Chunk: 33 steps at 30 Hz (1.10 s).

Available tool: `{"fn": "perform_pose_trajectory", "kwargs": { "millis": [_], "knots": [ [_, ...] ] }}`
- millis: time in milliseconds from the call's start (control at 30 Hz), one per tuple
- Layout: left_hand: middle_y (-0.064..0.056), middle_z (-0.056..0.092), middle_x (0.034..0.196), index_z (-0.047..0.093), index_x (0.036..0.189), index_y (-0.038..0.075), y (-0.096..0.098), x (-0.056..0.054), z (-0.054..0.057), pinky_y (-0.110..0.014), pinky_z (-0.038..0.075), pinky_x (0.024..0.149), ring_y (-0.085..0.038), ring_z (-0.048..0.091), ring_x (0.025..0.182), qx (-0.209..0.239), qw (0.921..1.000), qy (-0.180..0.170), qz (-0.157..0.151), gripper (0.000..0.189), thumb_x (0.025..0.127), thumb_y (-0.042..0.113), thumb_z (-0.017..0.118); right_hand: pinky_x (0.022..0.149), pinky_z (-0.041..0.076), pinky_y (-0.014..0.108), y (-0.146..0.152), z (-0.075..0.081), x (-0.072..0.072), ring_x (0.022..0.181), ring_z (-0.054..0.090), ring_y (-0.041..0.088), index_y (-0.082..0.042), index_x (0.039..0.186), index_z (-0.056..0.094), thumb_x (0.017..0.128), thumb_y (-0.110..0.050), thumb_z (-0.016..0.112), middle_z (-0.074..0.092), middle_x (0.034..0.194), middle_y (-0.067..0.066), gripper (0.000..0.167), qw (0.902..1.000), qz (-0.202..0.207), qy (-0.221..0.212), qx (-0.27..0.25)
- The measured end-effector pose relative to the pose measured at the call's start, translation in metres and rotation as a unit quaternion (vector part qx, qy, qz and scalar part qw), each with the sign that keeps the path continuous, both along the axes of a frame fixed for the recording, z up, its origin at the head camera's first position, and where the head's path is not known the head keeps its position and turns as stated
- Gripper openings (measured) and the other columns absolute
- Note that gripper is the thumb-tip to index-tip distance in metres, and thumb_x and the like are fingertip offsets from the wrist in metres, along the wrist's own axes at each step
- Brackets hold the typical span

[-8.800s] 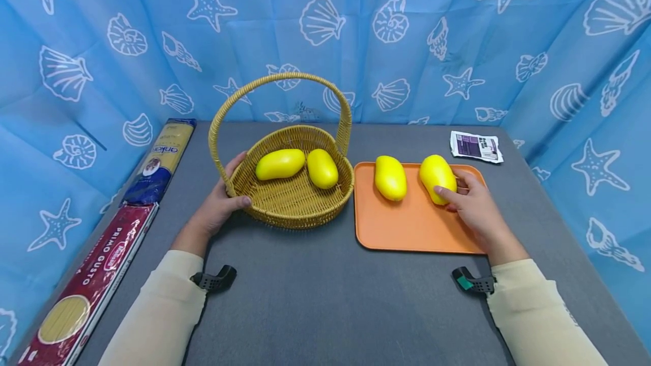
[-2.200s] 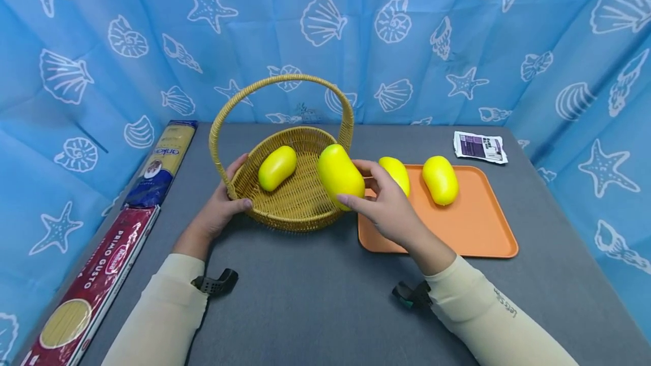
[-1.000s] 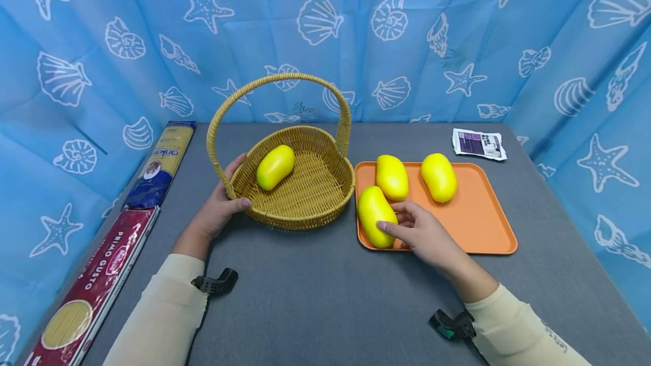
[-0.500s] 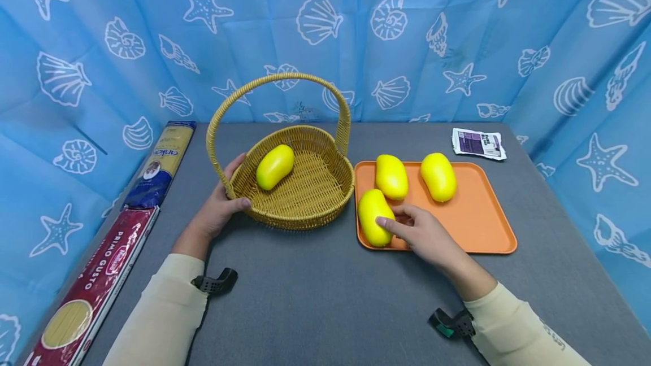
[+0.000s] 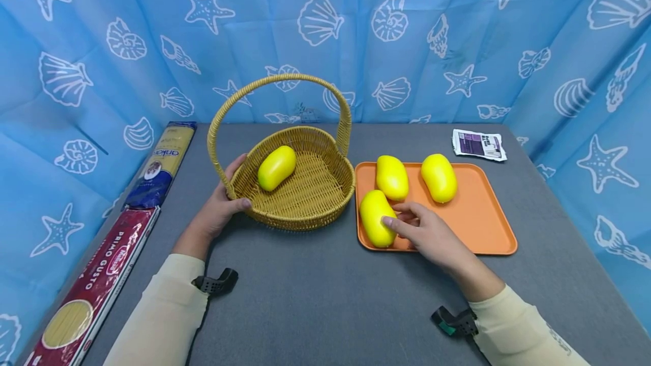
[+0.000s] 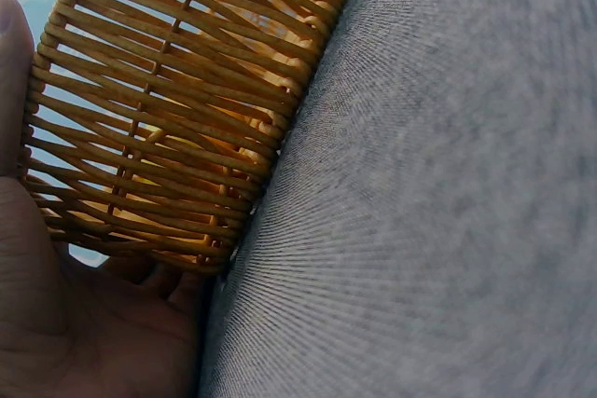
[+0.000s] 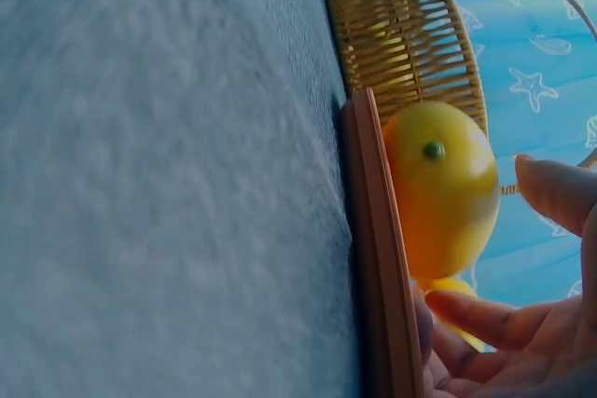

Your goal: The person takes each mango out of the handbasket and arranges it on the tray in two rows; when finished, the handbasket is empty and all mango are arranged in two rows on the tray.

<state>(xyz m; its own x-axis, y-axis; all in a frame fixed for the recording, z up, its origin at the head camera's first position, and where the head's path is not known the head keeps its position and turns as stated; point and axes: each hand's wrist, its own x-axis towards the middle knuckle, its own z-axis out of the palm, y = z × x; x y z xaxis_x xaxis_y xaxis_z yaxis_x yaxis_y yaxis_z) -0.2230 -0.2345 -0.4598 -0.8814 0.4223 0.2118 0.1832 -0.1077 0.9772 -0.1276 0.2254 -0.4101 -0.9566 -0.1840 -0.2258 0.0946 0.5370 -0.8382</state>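
"The left hand [image 5: 220, 208]?"
"Clamped on the wicker basket [image 5: 315, 220] at eight o'clock; the right hand [image 5: 424, 233]?"
"Thumb and fingers apart beside the nearest mango [image 5: 375, 220]; it's on the orange tray [image 5: 473, 230], toward nine."

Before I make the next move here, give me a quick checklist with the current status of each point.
1. Left hand gripping the basket: ok, it holds the basket's left side.
2. Nearest mango resting on the tray: ok, at the near-left corner.
3. Right hand with its thumb off that mango: ok, the right wrist view shows a gap.
4. Its other fingers off that mango: cannot tell, possible contact is hidden.
5. Basket mango uncovered: ok, nothing lies on it.
6. White packet off the tray: ok, beyond its far edge.
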Motion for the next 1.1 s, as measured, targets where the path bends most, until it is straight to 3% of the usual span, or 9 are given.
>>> {"fn": "perform_pose_trajectory", "kwargs": {
  "millis": [400, 667, 800, 867, 933, 1100],
  "knots": [
    [-0.014, 0.021, 0.177, 0.015, 0.177, 0.023, 0.001, 0.001, 0.002, -0.032, 0.048, 0.109, -0.033, 0.046, 0.142, -0.001, 1.0, -0.006, 0.006, 0.102, 0.099, 0.0, 0.076, 0.083, 0.059, 0.041, 0.004, 0.011, 0.003, 0.11, 0.062, 0.036, -0.001, 0.157, 0.048, 0.111, -0.043, 0.066, 0.057, 0.137, 0.02, 0.065, 0.998, 0.006, 0.007, -0.063],
    [-0.013, 0.021, 0.178, 0.015, 0.177, 0.023, 0.002, 0.001, 0.002, -0.032, 0.047, 0.11, -0.033, 0.045, 0.143, -0.003, 1.0, -0.007, 0.006, 0.102, 0.098, -0.002, 0.074, 0.093, 0.058, 0.047, 0.006, 0.024, 0.008, 0.118, 0.062, 0.039, -0.002, 0.158, 0.049, 0.113, -0.042, 0.061, 0.056, 0.143, 0.018, 0.061, 0.997, -0.001, 0.041, -0.066],
    [-0.013, 0.021, 0.178, 0.015, 0.177, 0.023, 0.002, 0.002, 0.002, -0.033, 0.046, 0.111, -0.033, 0.044, 0.144, -0.003, 0.9999, -0.008, 0.007, 0.102, 0.098, -0.001, 0.075, 0.093, 0.058, 0.04, 0.008, 0.029, 0.011, 0.122, 0.061, 0.04, 0.001, 0.157, 0.048, 0.116, -0.038, 0.053, 0.056, 0.145, 0.023, 0.057, 0.9914, 0.007, 0.064, -0.113],
    [-0.012, 0.021, 0.178, 0.015, 0.177, 0.023, 0.002, 0.002, 0.002, -0.033, 0.046, 0.111, -0.033, 0.043, 0.145, -0.004, 0.9999, -0.008, 0.007, 0.102, 0.098, -0.001, 0.076, 0.092, 0.058, 0.036, 0.008, 0.03, 0.012, 0.123, 0.062, 0.038, 0.004, 0.155, 0.048, 0.119, -0.035, 0.046, 0.056, 0.143, 0.028, 0.054, 0.9837, 0.02, 0.081, -0.159],
    [-0.012, 0.021, 0.178, 0.015, 0.177, 0.023, 0.001, 0.002, 0.002, -0.033, 0.046, 0.111, -0.033, 0.043, 0.145, -0.006, 0.9999, -0.007, 0.007, 0.102, 0.098, -0.001, 0.075, 0.093, 0.058, 0.035, 0.007, 0.031, 0.012, 0.123, 0.063, 0.037, 0.008, 0.153, 0.047, 0.121, -0.03, 0.038, 0.057, 0.141, 0.031, 0.051, 0.9684, 0.043, 0.1, -0.224],
    [-0.013, 0.022, 0.177, 0.014, 0.177, 0.023, 0.001, 0.001, 0.001, -0.033, 0.046, 0.112, -0.034, 0.044, 0.144, -0.006, 1.0, -0.001, 0.006, 0.101, 0.098, -0.004, 0.071, 0.099, 0.057, 0.04, 0.003, 0.03, 0.01, 0.128, 0.061, 0.036, 0.004, 0.153, 0.049, 0.121, -0.032, 0.024, 0.056, 0.144, 0.025, 0.054, 0.9117, 0.124, 0.131, -0.369]
  ]
}}
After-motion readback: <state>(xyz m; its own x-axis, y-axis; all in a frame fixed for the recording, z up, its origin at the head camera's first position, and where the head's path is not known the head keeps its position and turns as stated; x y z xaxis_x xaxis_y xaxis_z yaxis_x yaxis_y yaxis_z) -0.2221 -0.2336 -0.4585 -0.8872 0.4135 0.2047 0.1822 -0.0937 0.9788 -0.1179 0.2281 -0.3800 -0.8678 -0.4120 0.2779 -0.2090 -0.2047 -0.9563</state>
